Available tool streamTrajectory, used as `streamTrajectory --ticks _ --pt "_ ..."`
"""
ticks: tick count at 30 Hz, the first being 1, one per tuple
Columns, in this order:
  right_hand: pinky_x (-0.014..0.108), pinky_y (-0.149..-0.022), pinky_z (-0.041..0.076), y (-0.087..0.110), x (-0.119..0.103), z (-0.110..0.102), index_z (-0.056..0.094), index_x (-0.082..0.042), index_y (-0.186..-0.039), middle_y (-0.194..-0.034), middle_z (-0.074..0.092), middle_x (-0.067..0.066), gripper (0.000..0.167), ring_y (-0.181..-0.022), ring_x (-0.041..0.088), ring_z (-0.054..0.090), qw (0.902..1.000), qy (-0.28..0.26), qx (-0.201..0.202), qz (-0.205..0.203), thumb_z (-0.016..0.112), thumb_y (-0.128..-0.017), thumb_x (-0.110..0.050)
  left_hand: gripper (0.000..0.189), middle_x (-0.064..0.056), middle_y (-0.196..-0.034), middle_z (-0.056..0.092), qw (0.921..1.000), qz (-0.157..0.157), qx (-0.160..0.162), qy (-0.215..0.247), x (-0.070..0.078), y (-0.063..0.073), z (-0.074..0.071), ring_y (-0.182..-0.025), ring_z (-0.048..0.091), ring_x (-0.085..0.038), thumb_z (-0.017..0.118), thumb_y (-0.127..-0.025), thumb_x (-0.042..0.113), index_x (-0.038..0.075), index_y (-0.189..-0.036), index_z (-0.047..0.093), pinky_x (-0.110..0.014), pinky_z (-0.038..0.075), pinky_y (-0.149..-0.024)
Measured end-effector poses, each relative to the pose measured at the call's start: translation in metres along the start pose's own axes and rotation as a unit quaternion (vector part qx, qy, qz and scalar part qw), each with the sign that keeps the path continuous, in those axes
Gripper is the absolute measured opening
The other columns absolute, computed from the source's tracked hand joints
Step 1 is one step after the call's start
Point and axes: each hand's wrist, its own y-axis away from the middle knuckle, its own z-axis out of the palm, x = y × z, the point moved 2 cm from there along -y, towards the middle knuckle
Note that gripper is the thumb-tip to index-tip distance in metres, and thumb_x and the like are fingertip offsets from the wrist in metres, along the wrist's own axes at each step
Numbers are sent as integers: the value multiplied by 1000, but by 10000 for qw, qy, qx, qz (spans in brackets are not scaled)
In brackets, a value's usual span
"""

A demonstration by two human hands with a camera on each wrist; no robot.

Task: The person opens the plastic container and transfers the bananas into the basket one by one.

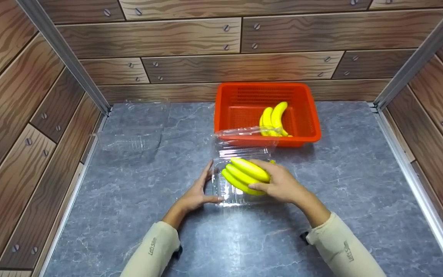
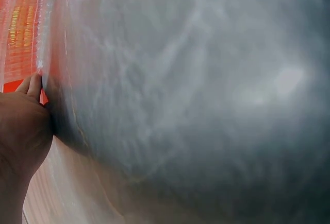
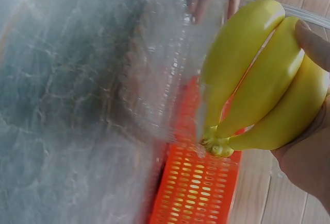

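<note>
My right hand (image 1: 285, 184) grips a bunch of yellow bananas (image 1: 244, 176), thumb on one side and fingers on the other. In the right wrist view the bananas (image 3: 263, 80) show their joined stem end. They are over the base of a clear plastic clamshell container (image 1: 227, 202), whose raised lid (image 1: 244, 143) stands in front of the red basket. My left hand (image 1: 194, 194), thumb and fingers spread and fairly straight, touches the container's left side. The left wrist view shows only part of that left hand (image 2: 23, 126) at the container's edge.
A red plastic basket (image 1: 315, 125) stands at the back, with another bunch of bananas (image 1: 277, 119) inside. To the left lies a second open clear container (image 1: 129, 142). Wood-patterned walls (image 1: 190, 36) enclose the grey marbled tabletop (image 1: 360, 184) at the back and sides.
</note>
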Motion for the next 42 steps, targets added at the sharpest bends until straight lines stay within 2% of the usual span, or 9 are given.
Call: streamTrajectory --ticks 4,10,17,27,34,42 --pt "39 -87 48 2 -2 -9 61 -23 -152 -125 75 6 70 -95 20 61 9998 -88 178 -25 88 -88 -31 130 -16 -176 31 9999 118 -72 7 0 -2 0 -166 27 -36 94 -81 24 27 -174 2 -59 11 -138" --pt "37 -84 47 6 4 -18 61 -24 -151 -112 74 4 70 -91 19 59 9984 -268 486 39 89 -87 -28 118 -19 -174 34 9998 153 -35 117 0 -4 -1 -164 30 -39 86 -89 21 24 -174 4 -60 12 -137" --pt "38 -90 50 11 11 -23 60 -21 -152 -120 76 7 72 -96 20 61 9956 -543 748 124 90 -87 -24 95 -26 -171 37 9966 52 124 819 -2 -4 -1 -161 32 -45 73 -100 10 14 -173 12 -61 24 -134" --pt "32 -90 51 13 19 -34 63 -20 -148 -117 75 8 67 -99 21 61 9913 -635 1143 123 90 -87 -22 82 -27 -167 43 9965 98 392 729 -3 -4 1 -159 37 -45 73 -97 5 1 -167 29 -57 25 -135" --pt "25 -85 50 12 25 -40 64 -22 -147 -115 76 7 66 -97 20 61 9879 -697 1379 85 90 -86 -21 78 -31 -166 42 9955 120 420 842 -4 -5 2 -156 39 -49 70 -98 3 -6 -164 29 -60 29 -132" --pt "23 -82 49 13 28 -48 65 -23 -147 -112 76 8 64 -94 19 60 9853 -681 1566 69 89 -88 -22 78 -31 -166 42 9949 119 460 886 -4 -5 2 -156 40 -49 69 -98 3 -6 -164 30 -59 31 -132"
